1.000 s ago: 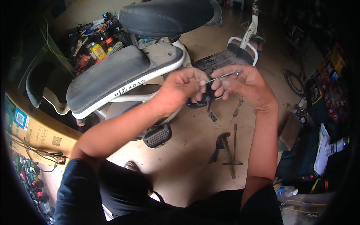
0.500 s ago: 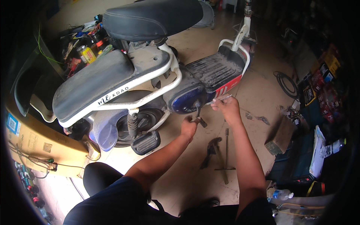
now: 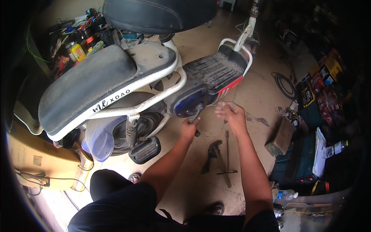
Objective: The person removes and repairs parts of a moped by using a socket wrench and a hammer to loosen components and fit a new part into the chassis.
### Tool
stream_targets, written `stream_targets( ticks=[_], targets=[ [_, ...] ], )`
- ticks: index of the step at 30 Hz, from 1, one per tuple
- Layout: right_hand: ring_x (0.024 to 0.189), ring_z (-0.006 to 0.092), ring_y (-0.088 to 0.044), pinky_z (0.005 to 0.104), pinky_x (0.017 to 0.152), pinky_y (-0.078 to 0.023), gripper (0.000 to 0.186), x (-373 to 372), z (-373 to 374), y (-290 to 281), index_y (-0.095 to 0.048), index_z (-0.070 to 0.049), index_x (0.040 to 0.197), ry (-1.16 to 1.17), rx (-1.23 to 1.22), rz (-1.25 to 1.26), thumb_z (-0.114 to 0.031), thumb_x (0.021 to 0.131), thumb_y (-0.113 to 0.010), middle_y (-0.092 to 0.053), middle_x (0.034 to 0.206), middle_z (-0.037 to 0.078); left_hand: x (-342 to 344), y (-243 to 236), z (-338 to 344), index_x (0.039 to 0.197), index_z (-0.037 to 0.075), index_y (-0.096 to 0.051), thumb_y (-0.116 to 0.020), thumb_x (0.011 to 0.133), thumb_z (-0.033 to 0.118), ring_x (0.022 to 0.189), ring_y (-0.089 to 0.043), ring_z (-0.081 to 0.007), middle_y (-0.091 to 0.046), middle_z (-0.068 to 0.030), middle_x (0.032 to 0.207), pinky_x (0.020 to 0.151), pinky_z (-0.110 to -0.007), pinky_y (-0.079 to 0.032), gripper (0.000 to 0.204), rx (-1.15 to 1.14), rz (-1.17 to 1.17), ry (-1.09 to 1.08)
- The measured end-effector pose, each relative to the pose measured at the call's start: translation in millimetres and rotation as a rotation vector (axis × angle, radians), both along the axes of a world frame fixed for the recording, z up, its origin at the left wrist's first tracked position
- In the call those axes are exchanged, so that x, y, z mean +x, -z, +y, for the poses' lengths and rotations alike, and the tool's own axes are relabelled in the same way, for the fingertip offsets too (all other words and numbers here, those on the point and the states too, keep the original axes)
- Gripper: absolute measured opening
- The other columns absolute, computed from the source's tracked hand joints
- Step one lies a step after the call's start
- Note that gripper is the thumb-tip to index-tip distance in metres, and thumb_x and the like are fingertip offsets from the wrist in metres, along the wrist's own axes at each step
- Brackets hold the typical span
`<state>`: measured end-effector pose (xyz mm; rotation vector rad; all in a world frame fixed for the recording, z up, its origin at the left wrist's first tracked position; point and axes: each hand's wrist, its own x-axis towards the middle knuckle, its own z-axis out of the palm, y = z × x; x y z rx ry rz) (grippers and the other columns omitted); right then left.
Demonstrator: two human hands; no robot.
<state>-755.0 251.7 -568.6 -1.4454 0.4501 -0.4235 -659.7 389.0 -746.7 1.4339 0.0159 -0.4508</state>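
An electric scooter with pedals, white-framed with dark seats, stands before me. On its side is a dark blue oval cover with a crank arm at the hub. My left hand is closed around the crank's lower part; a dark end shows just below the fingers. To the right, my right hand pinches a thin metal rod, whose tip points left toward the hub. Whether the tip touches anything I cannot tell. A black pedal sits nearer, below the rear wheel.
On the floor between my arms lie a hammer and a T-handle wrench. A box and a coiled black cable are on the right, a large cardboard box on the left. Clutter with a yellow bottle is behind the scooter.
The crank's lower end has swung left, with my left hand on it. My right hand has tilted the rod, so it points toward the hub. The whole view has shifted slightly.
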Motion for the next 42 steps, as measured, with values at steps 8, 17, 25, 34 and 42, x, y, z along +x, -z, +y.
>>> stream_targets(
  ticks=[8,17,25,34,42],
  targets=[
    [0.087,0.0217,-0.072,0.0312,0.079,-0.060,0.027,-9,5,-3,-0.065,0.008,0.120,-0.094,0.029,0.114,-0.007,0.100,-0.053,-0.071,0.106,0.018,0,-32,34,0.075,0.002,-0.069,-0.082,0.080,0.045,0.054,-0.053,-0.0094,-0.061,-0.0024,0.062,0.053,-0.032,-0.047,0.045,0.259,-0.069,0.062],
    [0.069,0.0164,-0.068,0.0295,0.065,-0.052,0.026,-10,17,-2,-0.074,-0.001,0.107,0.028,-0.920,0.242,-0.008,0.089,-0.057,-0.069,0.070,0.014,8,-23,38,0.063,0.008,-0.059,-0.082,0.083,0.045,0.052,-0.049,-0.0074,-0.054,0.0029,0.059,0.049,-0.029,-0.041,0.048,0.010,-0.037,0.140],
    [0.076,0.0317,-0.072,0.0358,0.073,-0.055,0.023,-4,29,-3,-0.077,-0.007,0.103,0.066,-1.025,0.251,-0.023,0.088,-0.069,-0.072,0.087,0.020,5,-28,41,0.060,0.009,-0.055,-0.082,0.083,0.045,0.054,-0.037,-0.0058,-0.046,0.0063,0.059,0.047,-0.030,-0.033,0.051,0.046,-0.075,0.128],
    [0.081,0.0366,-0.070,0.0422,0.076,-0.056,0.020,-3,29,-2,-0.077,-0.014,0.101,0.076,-1.059,0.310,-0.026,0.089,-0.067,-0.071,0.086,0.018,3,-33,42,0.059,0.007,-0.054,-0.081,0.083,0.046,0.056,-0.037,-0.0064,-0.045,0.0054,0.058,0.048,-0.031,-0.033,0.053,0.076,-0.095,0.111],
    [0.081,0.0371,-0.070,0.0449,0.075,-0.055,0.019,6,32,-21,-0.076,-0.011,0.101,-0.061,-1.385,0.291,-0.019,0.087,-0.065,-0.071,0.085,0.020,6,-36,46,0.056,0.003,-0.055,-0.078,0.083,0.055,0.052,-0.041,-0.0105,-0.049,-0.0006,0.053,0.050,-0.034,-0.038,0.062,0.061,-0.018,0.087]
  ],
)
